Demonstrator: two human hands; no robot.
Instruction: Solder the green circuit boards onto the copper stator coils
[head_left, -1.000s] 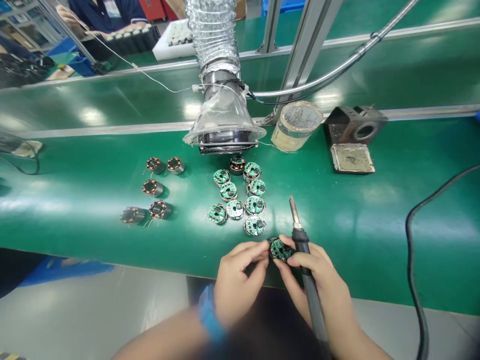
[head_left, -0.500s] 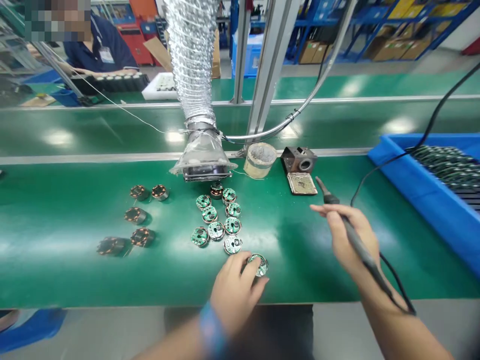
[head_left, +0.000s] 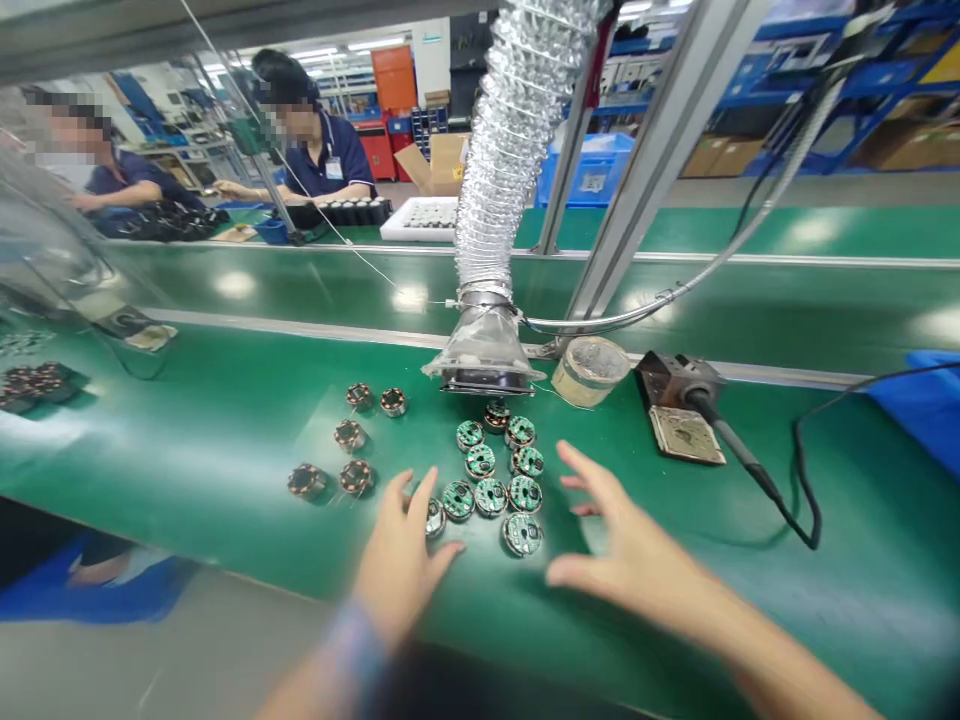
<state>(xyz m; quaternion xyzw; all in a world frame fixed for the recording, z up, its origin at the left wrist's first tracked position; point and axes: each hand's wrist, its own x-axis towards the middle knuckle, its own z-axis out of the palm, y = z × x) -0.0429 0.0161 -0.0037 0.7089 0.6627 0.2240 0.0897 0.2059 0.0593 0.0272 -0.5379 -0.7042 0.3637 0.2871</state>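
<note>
My left hand (head_left: 396,560), thumb and fingers spread, is over the table at the left end of a cluster of round stators topped with green circuit boards. Its index finger partly hides the nearest board-topped stator (head_left: 435,517); whether it touches is hard to tell. To the right of the cluster, my right hand (head_left: 619,545) is open and holds nothing. Closest to it is a board-topped stator (head_left: 523,534). The soldering iron (head_left: 731,440) rests with its tip in the metal stand (head_left: 667,380), its handle pointing toward me.
Several bare copper-wound stators (head_left: 356,477) stand on the left. A fume duct (head_left: 487,350) hangs behind the cluster, beside a round tub (head_left: 591,370). A sponge tray (head_left: 686,433) sits before the stand. A blue bin (head_left: 919,410) is at right; two people sit across the bench.
The soldering iron has gone from my right hand into its stand, and that hand has opened. My left hand has shifted the board-topped stator to the cluster's left end. The view has turned left.
</note>
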